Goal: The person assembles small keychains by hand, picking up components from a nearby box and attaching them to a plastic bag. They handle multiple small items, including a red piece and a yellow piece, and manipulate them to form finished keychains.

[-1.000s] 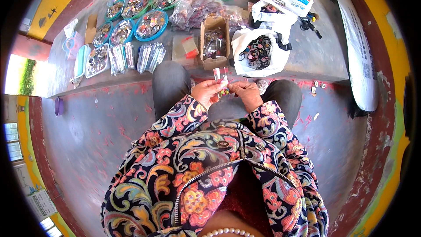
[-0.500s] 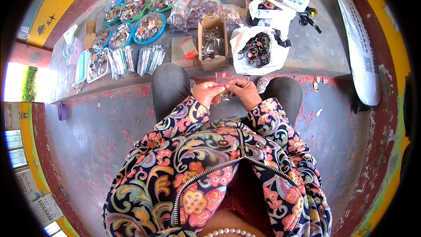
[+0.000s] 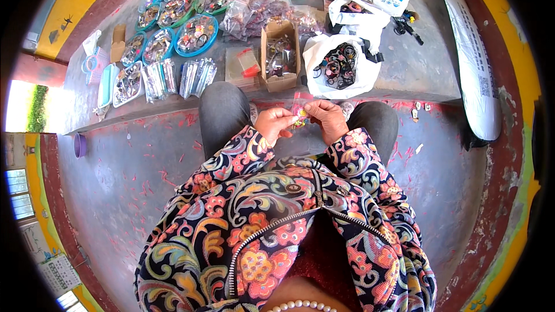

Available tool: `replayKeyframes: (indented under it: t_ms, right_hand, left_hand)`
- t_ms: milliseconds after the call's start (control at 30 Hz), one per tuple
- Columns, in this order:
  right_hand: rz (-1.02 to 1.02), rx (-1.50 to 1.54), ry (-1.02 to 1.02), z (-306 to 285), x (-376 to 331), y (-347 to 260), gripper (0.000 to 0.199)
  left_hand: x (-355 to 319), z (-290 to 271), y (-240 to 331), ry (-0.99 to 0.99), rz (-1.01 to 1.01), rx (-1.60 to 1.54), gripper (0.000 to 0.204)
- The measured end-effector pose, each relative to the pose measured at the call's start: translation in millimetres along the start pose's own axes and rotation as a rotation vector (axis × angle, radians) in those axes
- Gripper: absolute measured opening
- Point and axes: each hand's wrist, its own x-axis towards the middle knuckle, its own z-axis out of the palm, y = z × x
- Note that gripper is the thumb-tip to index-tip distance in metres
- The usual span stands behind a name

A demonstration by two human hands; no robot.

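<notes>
Between my knees I hold a small clear plastic bag [image 3: 300, 111] with a reddish upper edge and small colourful pieces inside, partly yellow and green. My left hand [image 3: 276, 123] pinches its left side between thumb and fingers. At its right side, the thumb and fingers of my right hand [image 3: 327, 117] close on it near the top. What exactly the small pieces are is too small to tell. Just ahead stand an open cardboard box [image 3: 281, 84] of packed small items and a white bag [image 3: 367, 84] full of dark hair ties.
Round baskets [image 3: 196, 54] of small accessories fill the platform's left. Nearer lie pen-like packets [image 3: 198, 78], a white tray [image 3: 134, 101] and a flat clear container [image 3: 234, 60]. Behind the box is a heap of filled plastic bags [image 3: 254, 11]. A purple bucket [image 3: 80, 145] stands on the floor.
My hands have drawn slightly apart, and the small bag now shows more between them, raised and upright. My right hand has shifted its hold toward the bag's upper right.
</notes>
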Motion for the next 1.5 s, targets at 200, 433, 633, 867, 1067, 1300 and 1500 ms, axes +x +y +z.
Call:
replayKeyframes:
  t_ms: [200, 433, 633, 867, 1067, 1300, 1500]
  right_hand:
    - [-0.059, -0.012, -0.020, -1.7, -0.5, 0.6, 0.009]
    - [-0.087, -0.117, -0.060, 6.5, -4.8, -1.0, 0.009]
    - [-0.082, -0.119, -0.069, 3.3, -1.2, 0.3, 0.010]
    - [-0.155, -0.098, -0.110, 5.8, -4.8, -2.6, 0.009]
    - [-0.300, -0.153, -0.129, 15.0, -14.5, -18.9, 0.006]
    - [-0.182, -0.051, -0.067, 3.8, -10.0, -11.8, 0.013]
    - [-0.164, 0.028, -0.004, 20.4, -18.0, -32.7, 0.010]
  left_hand:
    - [-3.7, 0.5, 5.0, -0.022, -0.032, -0.119, 0.017]
    - [-2.2, 4.4, 13.9, -0.050, -0.027, -0.231, 0.019]
    - [-1.4, 2.5, 11.4, 0.021, -0.015, -0.326, 0.015]
    - [-11.0, 11.4, 26.6, -0.041, 0.042, -0.388, 0.015]
    - [-21.2, 14.6, 43.1, -0.106, 0.037, -0.370, 0.016]
    - [-25.7, 16.7, 48.0, -0.097, 0.167, -0.460, 0.016]
    - [-25.8, 12.8, 44.2, -0.039, 0.143, -0.420, 0.015]
